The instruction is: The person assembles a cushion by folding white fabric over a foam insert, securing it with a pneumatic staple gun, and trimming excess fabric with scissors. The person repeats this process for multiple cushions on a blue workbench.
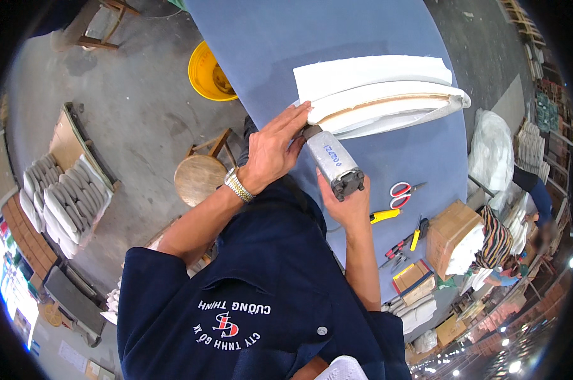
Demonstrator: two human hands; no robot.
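Observation:
A curved piece wrapped in white cloth (387,98) stands on the blue-covered table, a brown inner strip showing along its length. My left hand (274,149), with a metal watch on its wrist, grips the near left end of this piece, fingers stretched along the cloth and thumb below. My right hand (348,201) is closed around a grey staple gun (332,155); the gun hides part of its fingers. The gun's nose meets the piece's left end, right beside my left fingertips. Whether it touches the cloth I cannot tell.
On the blue table (324,31) lie red-handled scissors (400,195), a yellow cutter (386,216) and several hand tools. A cardboard box (451,234) stands to the right, near another person. Left are a yellow bucket (201,71), a wooden stool (199,180) and stacked pads (68,199).

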